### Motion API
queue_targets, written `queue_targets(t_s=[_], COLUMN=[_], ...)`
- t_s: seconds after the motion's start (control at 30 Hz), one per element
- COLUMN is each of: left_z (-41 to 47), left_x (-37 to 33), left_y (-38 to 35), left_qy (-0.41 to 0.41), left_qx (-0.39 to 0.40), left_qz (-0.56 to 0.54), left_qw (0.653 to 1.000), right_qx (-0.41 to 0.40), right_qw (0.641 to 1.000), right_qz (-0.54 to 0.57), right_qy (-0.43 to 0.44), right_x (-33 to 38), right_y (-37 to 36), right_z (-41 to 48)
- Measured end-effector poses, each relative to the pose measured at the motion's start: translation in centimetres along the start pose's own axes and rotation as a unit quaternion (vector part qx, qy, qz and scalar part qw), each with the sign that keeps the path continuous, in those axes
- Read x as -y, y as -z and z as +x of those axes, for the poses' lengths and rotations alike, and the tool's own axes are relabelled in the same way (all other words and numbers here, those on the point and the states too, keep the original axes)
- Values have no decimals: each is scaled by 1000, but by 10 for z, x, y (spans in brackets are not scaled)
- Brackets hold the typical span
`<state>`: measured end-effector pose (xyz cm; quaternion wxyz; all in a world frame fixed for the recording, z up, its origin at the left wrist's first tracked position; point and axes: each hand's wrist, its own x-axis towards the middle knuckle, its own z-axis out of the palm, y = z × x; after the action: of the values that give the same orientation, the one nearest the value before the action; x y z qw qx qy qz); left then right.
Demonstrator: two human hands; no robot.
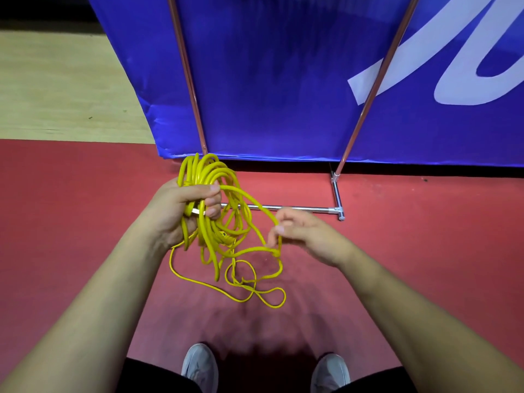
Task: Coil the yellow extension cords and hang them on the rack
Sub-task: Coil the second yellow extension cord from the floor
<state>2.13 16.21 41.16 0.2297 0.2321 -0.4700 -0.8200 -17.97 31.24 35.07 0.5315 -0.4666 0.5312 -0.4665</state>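
A yellow extension cord (215, 177) is gathered into several loops above the red floor. My left hand (181, 208) grips the bundle of loops at its left side, fingers curled round the strands. One strand arcs from the bundle to my right hand (295, 231), which pinches it between thumb and fingertips. Loose cord (255, 290) hangs below both hands and trails in a few loops on the floor. The metal rack (297, 208) stands right behind the cord, with two slanted poles and a base bar on the floor.
A blue banner (283, 95) with white lettering stands behind the rack's poles. Pale wooden flooring (56, 86) lies at the far left beyond the red mat (425, 251). My two grey shoes (200, 367) are at the bottom edge.
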Motion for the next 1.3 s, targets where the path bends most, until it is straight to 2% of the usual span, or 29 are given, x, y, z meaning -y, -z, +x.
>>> queue_targets(t_s=[0.07, 0.13, 0.2, 0.27, 0.4, 0.53, 0.8, 0.87, 0.93, 1.0, 1.07, 1.1, 1.17, 1.23, 1.3], left_z=[0, -2, -6, -7, -6, -7, -6, -4, -1, -1, 0, 1, 2, 3, 2], left_x=[-4, -6, -2, 5, 16, 19, 22, 20, 12, 2, -5, -5, -1, 6, 10], left_y=[3, 3, -1, -6, -11, -15, -24, -24, -21, -14, -5, -1, 4, 5, 4], left_qy=[16, 53, 94, 132, 170, 147, 178, 149, 106, 62, 40, 39, 62, 105, 150], left_qx=[11, 47, 61, 48, 62, 91, 125, 116, 108, 88, 57, 43, 41, 58, 75], left_qz=[6, 63, 110, 98, 32, -33, -5, -47, -82, -109, -134, -133, -106, -72, -52], left_qw=[1000, 996, 988, 985, 983, 984, 976, 981, 985, 988, 989, 989, 992, 990, 985], right_qx=[-103, -199, -242, -256, -256, -243, -205, -173, -137, -133, -171, -192, -233, -266, -281], right_qw=[993, 979, 966, 959, 951, 948, 957, 956, 941, 926, 930, 941, 963, 958, 952], right_qz=[56, -11, -67, -94, -140, -175, -172, -225, -308, -350, -311, -258, -84, 67, 92], right_qy=[25, 52, 64, 77, 100, 107, 115, 80, 20, -43, -94, -104, -101, -89, -84], right_x=[11, 20, 27, 31, 40, 41, 41, 30, 11, -9, -24, -28, -31, -31, -29], right_y=[6, 14, 17, 15, 14, 17, 19, 25, 35, 46, 53, 54, 50, 44, 40], right_z=[3, 5, 5, 2, 2, 2, 1, 0, 0, -1, -3, -3, -1, 6, 12])
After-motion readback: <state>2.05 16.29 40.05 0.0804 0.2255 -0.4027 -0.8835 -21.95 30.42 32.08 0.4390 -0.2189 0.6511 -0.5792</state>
